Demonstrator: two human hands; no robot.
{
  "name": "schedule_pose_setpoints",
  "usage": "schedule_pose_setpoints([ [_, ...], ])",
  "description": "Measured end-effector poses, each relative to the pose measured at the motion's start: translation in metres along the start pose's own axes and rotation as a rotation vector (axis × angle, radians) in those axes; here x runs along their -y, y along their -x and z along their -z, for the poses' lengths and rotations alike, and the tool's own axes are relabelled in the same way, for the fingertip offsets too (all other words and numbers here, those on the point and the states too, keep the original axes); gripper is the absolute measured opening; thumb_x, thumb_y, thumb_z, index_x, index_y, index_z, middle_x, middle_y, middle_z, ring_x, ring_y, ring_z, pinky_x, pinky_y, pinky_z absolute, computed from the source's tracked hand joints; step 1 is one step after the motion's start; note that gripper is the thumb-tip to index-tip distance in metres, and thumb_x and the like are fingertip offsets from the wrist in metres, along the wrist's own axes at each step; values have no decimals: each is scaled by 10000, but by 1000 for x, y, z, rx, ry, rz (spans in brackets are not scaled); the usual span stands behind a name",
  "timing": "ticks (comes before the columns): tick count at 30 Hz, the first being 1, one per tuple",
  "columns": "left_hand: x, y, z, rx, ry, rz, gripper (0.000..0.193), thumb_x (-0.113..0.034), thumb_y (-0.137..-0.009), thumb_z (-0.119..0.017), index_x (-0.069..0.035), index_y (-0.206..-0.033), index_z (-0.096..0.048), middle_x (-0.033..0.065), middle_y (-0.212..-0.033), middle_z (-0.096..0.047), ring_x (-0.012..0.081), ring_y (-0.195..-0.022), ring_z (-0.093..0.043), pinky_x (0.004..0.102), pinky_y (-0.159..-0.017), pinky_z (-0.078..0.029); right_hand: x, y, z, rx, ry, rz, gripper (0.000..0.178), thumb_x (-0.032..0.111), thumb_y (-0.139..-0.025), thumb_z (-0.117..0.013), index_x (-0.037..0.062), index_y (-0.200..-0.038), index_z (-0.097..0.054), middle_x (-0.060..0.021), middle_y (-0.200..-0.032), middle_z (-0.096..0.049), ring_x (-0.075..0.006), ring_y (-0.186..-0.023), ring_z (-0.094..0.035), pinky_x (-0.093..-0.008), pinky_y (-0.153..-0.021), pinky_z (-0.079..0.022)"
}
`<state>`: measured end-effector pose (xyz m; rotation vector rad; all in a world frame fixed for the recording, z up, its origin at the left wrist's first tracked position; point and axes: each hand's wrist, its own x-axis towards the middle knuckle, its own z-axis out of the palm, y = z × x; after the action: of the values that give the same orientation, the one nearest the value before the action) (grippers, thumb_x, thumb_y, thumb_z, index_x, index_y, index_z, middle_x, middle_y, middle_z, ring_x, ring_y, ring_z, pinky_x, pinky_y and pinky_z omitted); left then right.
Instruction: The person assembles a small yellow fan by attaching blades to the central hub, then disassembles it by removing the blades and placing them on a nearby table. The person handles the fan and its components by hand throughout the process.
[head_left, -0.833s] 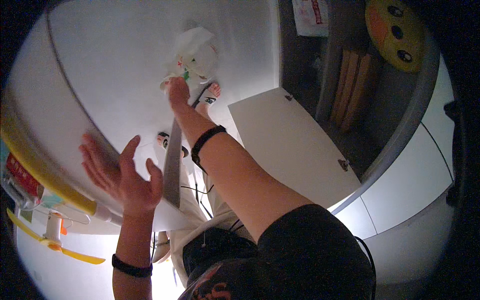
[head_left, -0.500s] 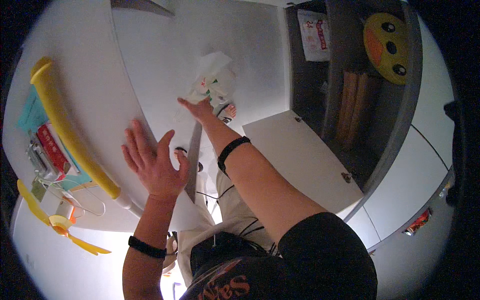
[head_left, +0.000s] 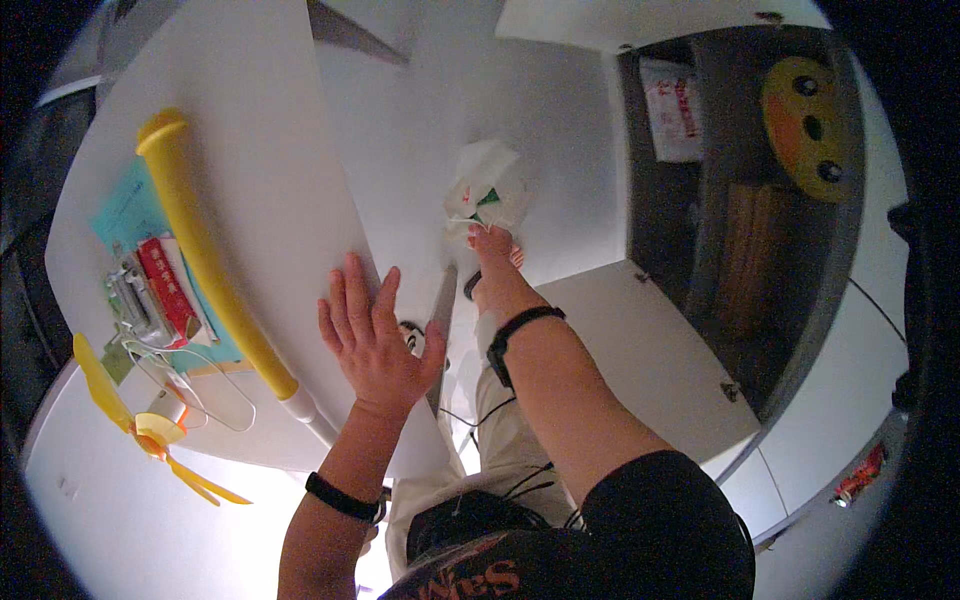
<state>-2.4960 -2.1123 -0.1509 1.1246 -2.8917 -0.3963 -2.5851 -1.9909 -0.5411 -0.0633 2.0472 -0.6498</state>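
The thin, crinkled, translucent white plastic bag [head_left: 490,172], marked with green and red, sits in the far middle, above the smooth pale floor [head_left: 565,150]. The right hand [head_left: 493,253] is at its near edge, fingers bunched together — whether they are clamped on the plastic I cannot tell. The left hand [head_left: 378,370] holds nothing visible; its fingers are spread apart beside the edge of the smooth white table [head_left: 260,110]. Two black wristbands [head_left: 342,497] show, one per forearm.

On the table to the left lies one long, rounded yellow tube [head_left: 222,275] with a white end. Left of it are one red rectangular box [head_left: 168,285], flat teal sheets [head_left: 118,215] and a looping thin white cable [head_left: 252,400]; nearer is one fan with glossy yellow blades [head_left: 100,380].

To the right stands a grey open cabinet [head_left: 835,290] with two flat white doors [head_left: 650,345] swung out. It holds one red-printed white packet [head_left: 665,130], one round yellow face [head_left: 800,105] with three dark spots, and brown upright slabs [head_left: 745,260].
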Motion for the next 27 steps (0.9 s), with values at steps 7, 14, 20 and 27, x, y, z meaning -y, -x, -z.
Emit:
schedule_pose_setpoints([
  [7,11,-141,24,-307,221,137,857,-342,-775,-690,-69,-1502,-327,210,-1560,-312,378,-1445,-298,531,-1180,-195,32,-21,109,134,-315,-286,344,444,-868,-661,115,-970,-664,-79,-947,-702,-224,-807,-580,-395,-732,-449],
  [14,33,-187,14,-144,-153,215,910,-343,-776,-668,-79,-1549,-265,167,-1630,-203,326,-1516,-176,504,-1209,-150,126,-40,112,88,-45,-143,482,500,-884,-613,54,-1050,-687,-126,-905,-729,-281,-827,-636,-438,-778,-469],
  [20,24,-189,30,-79,-99,250,921,-346,-756,-668,-71,-1542,-276,187,-1623,-203,348,-1509,-185,531,-1199,-157,195,-120,108,-140,118,179,414,421,-900,-604,15,-954,-664,-145,-769,-713,-320,-740,-676,-411,-731,-516],
  [27,27,-188,28,-67,-29,252,943,-365,-734,-683,-63,-1533,-285,214,-1620,-194,379,-1499,-201,563,-1189,-146,329,-240,122,-176,218,491,319,344,-912,-569,32,-904,-638,-90,-793,-666,-252,-670,-606,-440,-633,-482],
])
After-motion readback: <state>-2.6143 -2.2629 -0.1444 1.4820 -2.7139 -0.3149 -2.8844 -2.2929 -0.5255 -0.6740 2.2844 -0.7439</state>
